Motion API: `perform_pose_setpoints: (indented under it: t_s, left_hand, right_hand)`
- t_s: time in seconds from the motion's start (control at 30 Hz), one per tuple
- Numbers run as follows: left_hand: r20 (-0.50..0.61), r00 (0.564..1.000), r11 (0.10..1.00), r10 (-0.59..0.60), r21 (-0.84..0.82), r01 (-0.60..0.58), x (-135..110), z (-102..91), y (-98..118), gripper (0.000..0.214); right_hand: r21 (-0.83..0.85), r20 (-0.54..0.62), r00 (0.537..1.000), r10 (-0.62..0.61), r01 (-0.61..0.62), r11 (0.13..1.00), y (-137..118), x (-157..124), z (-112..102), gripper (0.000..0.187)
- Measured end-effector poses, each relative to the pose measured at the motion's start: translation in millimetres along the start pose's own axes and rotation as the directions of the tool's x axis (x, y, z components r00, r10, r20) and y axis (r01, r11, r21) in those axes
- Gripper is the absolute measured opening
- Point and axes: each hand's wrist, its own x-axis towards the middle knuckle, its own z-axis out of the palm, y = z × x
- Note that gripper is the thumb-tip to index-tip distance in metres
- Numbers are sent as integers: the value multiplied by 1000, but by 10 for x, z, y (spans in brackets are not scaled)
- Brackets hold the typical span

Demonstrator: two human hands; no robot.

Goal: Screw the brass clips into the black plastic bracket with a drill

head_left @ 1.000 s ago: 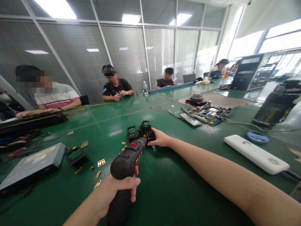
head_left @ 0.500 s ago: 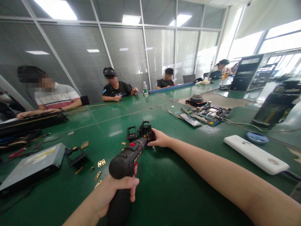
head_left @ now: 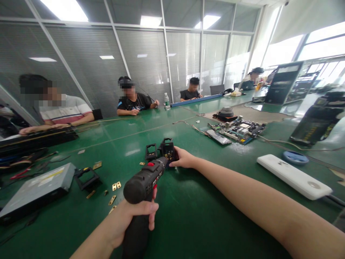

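Note:
My left hand (head_left: 125,217) is wrapped around the handle of a black cordless drill (head_left: 142,181) with red details. Its chuck points away from me, at a black plastic housing (head_left: 167,146) with small brass parts inside. The drill's tip is hidden against the housing. My right hand (head_left: 184,158) grips the housing from its right side, on the table. A black square frame (head_left: 151,151) stands just left of it. Brass plates (head_left: 116,186) lie left of the drill, and another black frame (head_left: 86,178) rests farther left.
A silver disc drive (head_left: 37,192) lies on the green table (head_left: 205,216) at left. At right are a white power bank (head_left: 293,176), a blue round lid (head_left: 295,157), a circuit board (head_left: 242,128) and a dark bottle (head_left: 318,118). Several people sit across the table.
The drill and my left hand have shifted very slightly left. My right hand stays on the housing, and nothing else visibly differs.

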Motion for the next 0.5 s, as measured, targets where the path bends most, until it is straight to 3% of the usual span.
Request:
perform_pose_setpoints:
  t_s: [0.5]
  left_hand:
    - [23,1000,1000,12,-2,-12,0,-5,9,36]
  right_hand:
    - [-33,-34,999,21,-22,999,-70,-28,3,40]
